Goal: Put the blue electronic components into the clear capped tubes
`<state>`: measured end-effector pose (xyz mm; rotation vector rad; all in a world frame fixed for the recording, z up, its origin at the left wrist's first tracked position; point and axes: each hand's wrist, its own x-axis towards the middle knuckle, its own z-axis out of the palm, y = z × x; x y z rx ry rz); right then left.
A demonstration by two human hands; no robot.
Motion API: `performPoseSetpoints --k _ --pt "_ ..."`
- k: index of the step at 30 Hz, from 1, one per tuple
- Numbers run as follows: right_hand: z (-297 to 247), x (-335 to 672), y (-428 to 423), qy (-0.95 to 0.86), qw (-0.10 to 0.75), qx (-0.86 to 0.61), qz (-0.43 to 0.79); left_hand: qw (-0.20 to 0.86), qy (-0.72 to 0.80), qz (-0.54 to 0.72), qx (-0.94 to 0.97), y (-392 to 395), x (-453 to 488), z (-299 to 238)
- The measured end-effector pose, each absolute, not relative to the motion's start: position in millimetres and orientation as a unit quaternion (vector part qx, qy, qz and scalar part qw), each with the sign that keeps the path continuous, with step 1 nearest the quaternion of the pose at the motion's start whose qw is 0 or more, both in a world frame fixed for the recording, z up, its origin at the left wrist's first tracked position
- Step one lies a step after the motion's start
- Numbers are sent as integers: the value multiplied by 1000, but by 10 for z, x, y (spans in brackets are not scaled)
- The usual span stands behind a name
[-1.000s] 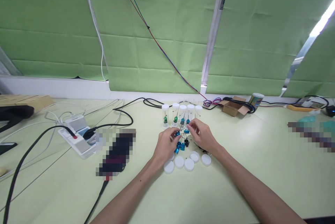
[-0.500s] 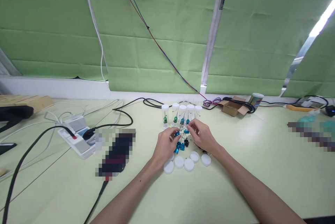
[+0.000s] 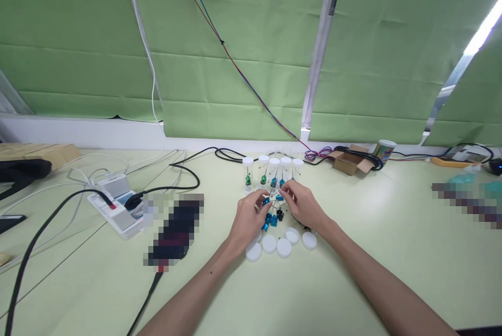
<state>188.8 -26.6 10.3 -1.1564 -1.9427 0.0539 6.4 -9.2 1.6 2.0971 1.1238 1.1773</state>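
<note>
My left hand [image 3: 247, 218] and my right hand [image 3: 303, 204] meet over a small heap of blue and black capacitors with thin wire leads [image 3: 272, 216] on the pale green table. Both hands have their fingers pinched together at the heap; the left seems to grip a blue capacitor [image 3: 266, 201], and what the right pinches is too small to name. Just behind stands a row of clear vials with white tops [image 3: 272, 172], some holding green or blue parts. Several loose white caps [image 3: 280, 244] lie in front of the hands.
A white power strip [image 3: 117, 204] with black and white cables lies at the left, beside a blurred dark object [image 3: 174, 230]. A cardboard box [image 3: 349, 160], a cup [image 3: 384, 148] and tangled cables sit at the back right. Green blinds hang behind the table.
My right hand's fingertips have shifted slightly left toward the vials; otherwise both hands stay over the heap.
</note>
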Motion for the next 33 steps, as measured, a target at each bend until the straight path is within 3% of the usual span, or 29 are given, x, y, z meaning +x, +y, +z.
performPoseSetpoints --k 17,29,33 --pt "93 1902 -247 -796 385 -467 0 253 399 437 766 -82 72 1" --pt "129 1853 -285 -748 488 -449 5 251 406 442 760 -98 80 40" --pt "123 1833 -299 -764 488 -421 19 245 407 440 762 -102 81 34"
